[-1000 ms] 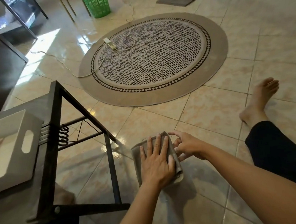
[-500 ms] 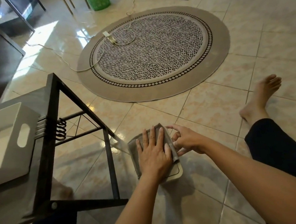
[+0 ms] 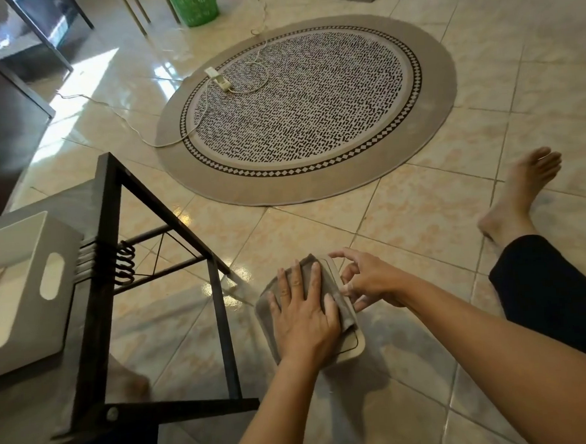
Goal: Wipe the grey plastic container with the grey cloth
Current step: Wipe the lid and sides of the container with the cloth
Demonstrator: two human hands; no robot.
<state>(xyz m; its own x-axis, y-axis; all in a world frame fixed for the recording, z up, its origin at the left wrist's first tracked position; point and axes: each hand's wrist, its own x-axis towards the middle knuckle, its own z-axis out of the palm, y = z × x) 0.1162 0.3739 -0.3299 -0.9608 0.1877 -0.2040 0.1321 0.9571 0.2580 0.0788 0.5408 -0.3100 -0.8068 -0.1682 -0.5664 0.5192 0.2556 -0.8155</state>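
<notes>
Grey plastic container (image 3: 352, 347) is lying on the tiled floor (image 3: 422, 234) just right of the black metal rack (image 3: 112, 205), between it and the person's dark-trousered leg (image 3: 556, 295). Its long axis is running from the near corner away toward the round patterned rug (image 3: 305, 107), leaning a little leftward as it recedes; the rounded near-right corner is pointing back at the person. Most of its top is lying under the grey cloth (image 3: 335, 288).

The left hand (image 3: 304, 317) is pressing flat on the cloth, fingers spread and extended, not curled around anything. The right hand (image 3: 367, 279) is sitting at the container's far right edge, fingers bent and touching the rim, steadying it rather than fully clasping it.

Compared with half a second ago, the cloth is sitting further left, so more of the pale right rim and the far corner are now showing. The right hand's fingers are now more open. A larger grey bin (image 3: 24, 286) is resting on the rack's shelf.
</notes>
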